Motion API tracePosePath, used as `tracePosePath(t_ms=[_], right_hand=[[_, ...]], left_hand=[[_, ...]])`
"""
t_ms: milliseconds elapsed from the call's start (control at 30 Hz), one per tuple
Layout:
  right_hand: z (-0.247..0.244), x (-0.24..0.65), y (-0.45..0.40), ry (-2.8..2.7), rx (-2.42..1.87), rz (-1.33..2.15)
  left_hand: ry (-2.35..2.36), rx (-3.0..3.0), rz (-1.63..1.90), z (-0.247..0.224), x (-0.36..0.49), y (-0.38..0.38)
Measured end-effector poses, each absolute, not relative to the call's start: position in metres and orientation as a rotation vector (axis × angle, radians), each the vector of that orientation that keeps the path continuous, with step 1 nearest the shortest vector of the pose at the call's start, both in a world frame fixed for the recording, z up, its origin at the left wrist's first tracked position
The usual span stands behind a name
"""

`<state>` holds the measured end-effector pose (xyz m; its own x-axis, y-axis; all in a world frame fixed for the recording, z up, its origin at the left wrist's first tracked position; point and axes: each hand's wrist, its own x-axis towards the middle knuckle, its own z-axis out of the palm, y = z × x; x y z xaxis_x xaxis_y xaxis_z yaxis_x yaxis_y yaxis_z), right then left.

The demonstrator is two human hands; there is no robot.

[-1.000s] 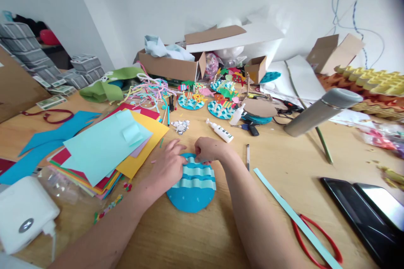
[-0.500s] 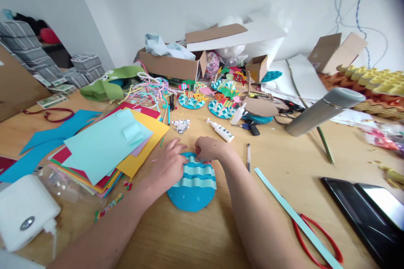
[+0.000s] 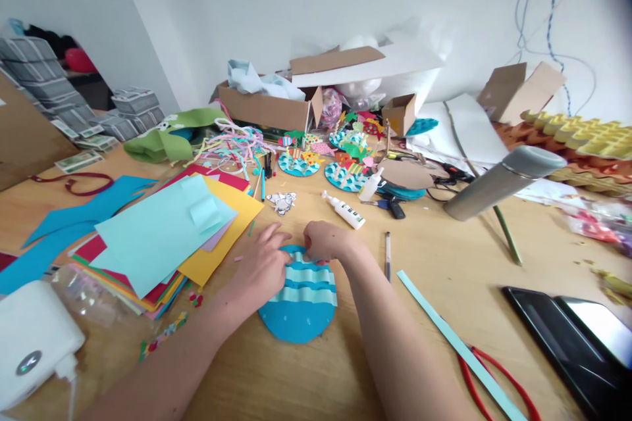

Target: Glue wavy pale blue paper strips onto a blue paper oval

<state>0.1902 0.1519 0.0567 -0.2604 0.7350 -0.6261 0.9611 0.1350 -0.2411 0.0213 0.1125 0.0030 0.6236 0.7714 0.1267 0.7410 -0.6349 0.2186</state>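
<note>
A blue paper disc [image 3: 296, 325] lies flat on the table, crossed by wavy light-aqua paper strips [image 3: 311, 296]. At its upper left edge my left hand [image 3: 266, 263] rests with fingers spread, the fingertips touching the disc near a strip's end. My right hand [image 3: 323, 241] is closed at the upper right edge, its curled fingers on the topmost strip [image 3: 297, 257]. Parts of that strip and the right fingertips are hidden. Beyond the hands lie a white glue bottle [image 3: 345, 210] and a black-and-white fish cutout [image 3: 282, 202].
Stacked coloured paper [image 3: 162, 237] is on the left, beside a white device [image 3: 39, 342]. To the right are a pen [image 3: 388, 256], an aqua strip [image 3: 444, 329] over red-handled scissors [image 3: 513, 375], a grey flask [image 3: 498, 183] and a black phone [image 3: 548, 348]. Finished-looking fish discs [image 3: 299, 164] stand behind.
The view has tilted slightly, so the scene sits a little lower. Both hands stay at the disc's upper edge, with hardly any visible shift against it.
</note>
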Motion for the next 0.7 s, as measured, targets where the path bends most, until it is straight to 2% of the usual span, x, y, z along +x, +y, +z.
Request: tracePosePath(t_ms=[700], right_hand=[[0.0597, 0.1903, 0.1513, 2.061, 1.633, -0.8]], left_hand=[[1.232, 2.698, 0.366, -0.0041, 0.0194, 0.1153]])
